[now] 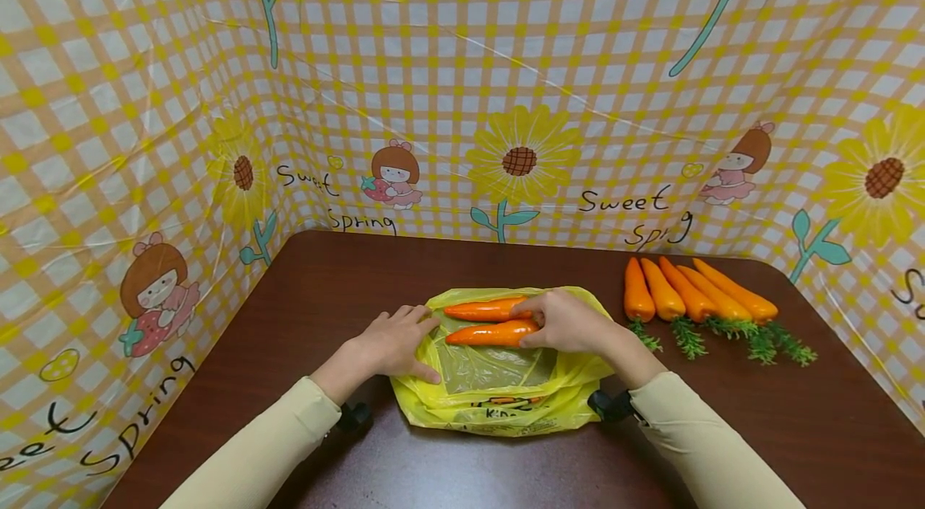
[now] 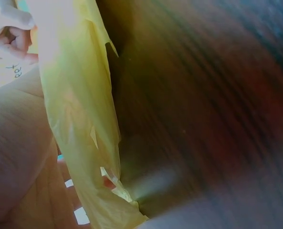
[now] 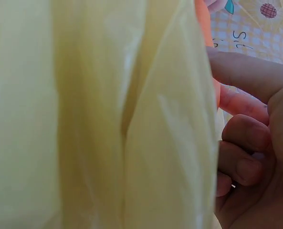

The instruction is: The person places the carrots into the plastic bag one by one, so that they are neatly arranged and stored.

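Observation:
In the head view a yellow plastic bag [image 1: 499, 413] lies on its side on the table, its mouth spread wide. Two orange carrots lie side by side in the opening, a far carrot [image 1: 480, 310] and a near carrot [image 1: 484, 334], tips to the left. My right hand [image 1: 574, 322] pinches the near carrot by its thick end, fingers also against the far one; their tops are hidden under it. At the bag's left rim rests my left hand [image 1: 397, 342], fingers spread and thumb along the edge. Yellow plastic [image 3: 170, 119] covers much of the right wrist view.
Several more carrots [image 1: 682, 292] with green leafy tops lie in a row at the right rear of the dark wooden table [image 1: 347, 276]. A checked cloth [image 1: 433, 91] printed with sunflowers stands as walls behind and on both sides.

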A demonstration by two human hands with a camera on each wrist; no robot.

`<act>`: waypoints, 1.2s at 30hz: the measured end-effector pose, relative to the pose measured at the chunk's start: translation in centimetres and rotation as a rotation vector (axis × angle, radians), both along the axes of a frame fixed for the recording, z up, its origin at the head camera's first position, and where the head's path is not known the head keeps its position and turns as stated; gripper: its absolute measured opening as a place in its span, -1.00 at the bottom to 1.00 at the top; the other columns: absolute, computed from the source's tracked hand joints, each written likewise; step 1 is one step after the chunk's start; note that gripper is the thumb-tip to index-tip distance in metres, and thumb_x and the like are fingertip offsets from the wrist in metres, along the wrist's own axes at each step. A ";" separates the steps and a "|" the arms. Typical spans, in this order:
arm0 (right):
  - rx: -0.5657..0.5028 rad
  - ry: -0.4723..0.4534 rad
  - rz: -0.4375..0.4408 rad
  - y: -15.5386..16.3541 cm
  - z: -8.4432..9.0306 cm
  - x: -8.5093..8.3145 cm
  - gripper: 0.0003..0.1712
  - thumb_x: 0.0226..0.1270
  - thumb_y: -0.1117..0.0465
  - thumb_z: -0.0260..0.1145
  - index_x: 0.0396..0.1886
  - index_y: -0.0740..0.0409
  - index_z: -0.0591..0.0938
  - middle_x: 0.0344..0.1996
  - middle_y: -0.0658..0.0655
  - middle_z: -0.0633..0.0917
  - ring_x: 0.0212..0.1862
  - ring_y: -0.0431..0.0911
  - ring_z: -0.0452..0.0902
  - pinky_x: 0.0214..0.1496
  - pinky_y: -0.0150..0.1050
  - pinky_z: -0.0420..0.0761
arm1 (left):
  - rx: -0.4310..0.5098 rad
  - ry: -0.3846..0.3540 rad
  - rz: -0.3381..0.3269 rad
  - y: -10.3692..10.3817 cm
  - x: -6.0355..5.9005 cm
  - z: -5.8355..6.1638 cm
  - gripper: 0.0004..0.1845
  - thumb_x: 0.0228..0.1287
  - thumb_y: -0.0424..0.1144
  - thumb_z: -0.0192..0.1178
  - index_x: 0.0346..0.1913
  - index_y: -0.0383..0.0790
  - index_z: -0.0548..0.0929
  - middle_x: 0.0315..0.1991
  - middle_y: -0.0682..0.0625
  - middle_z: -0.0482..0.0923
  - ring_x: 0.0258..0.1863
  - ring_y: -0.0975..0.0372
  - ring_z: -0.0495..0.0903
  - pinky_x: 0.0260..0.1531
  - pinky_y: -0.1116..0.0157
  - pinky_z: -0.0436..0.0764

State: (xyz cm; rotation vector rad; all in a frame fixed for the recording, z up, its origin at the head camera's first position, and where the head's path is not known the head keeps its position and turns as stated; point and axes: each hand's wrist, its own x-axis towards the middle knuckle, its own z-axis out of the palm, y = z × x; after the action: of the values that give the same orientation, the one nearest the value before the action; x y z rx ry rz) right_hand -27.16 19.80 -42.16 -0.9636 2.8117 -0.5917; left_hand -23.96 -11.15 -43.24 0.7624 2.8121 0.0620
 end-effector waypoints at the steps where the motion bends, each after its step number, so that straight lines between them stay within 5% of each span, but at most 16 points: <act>1: 0.002 0.006 0.002 0.0 0.0 0.0 -0.50 0.13 0.03 0.57 0.09 0.02 0.75 -0.48 -0.08 0.63 -0.49 -0.25 0.32 -0.41 -0.34 0.32 | 0.001 -0.002 0.000 0.0 0.0 0.0 0.03 0.09 0.42 0.32 0.56 0.02 0.26 0.56 -0.06 0.15 0.51 0.01 0.18 0.34 -0.17 0.32; 5: 0.001 0.021 -0.001 -0.1 0.0 0.0 -0.53 0.16 0.04 0.55 0.08 0.04 0.76 -0.69 -0.12 0.38 -0.61 -0.28 0.19 -0.50 -0.38 0.21 | 0.007 -0.005 -0.001 -0.1 -0.1 0.0 0.04 0.09 0.42 0.32 0.56 0.01 0.25 0.56 -0.06 0.14 0.52 0.01 0.18 0.34 -0.17 0.31; 9: 0.008 0.018 -0.015 -0.2 -0.1 0.1 -0.54 0.19 0.04 0.53 0.08 0.05 0.75 -0.71 -0.12 0.33 -0.63 -0.28 0.15 -0.51 -0.38 0.19 | 0.013 -0.005 0.002 -0.1 -0.1 -0.1 0.05 0.08 0.43 0.32 0.56 0.00 0.25 0.56 -0.07 0.15 0.52 0.01 0.18 0.33 -0.18 0.31; 36: 0.007 0.045 -0.017 -0.2 0.2 0.7 -0.56 0.32 0.04 0.44 0.11 0.16 0.72 -0.72 -0.12 0.41 -0.68 -0.31 0.15 -0.54 -0.38 0.21 | 0.020 -0.002 -0.005 -0.2 0.0 0.0 0.03 0.11 0.42 0.31 0.56 0.00 0.26 0.56 -0.08 0.14 0.52 -0.01 0.18 0.34 -0.20 0.31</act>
State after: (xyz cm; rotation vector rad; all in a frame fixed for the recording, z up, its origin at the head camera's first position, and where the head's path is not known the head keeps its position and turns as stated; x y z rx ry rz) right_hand -26.43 19.58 -41.94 -0.9653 2.8624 -0.5684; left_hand -23.92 -11.35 -43.24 0.7739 2.8115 0.0907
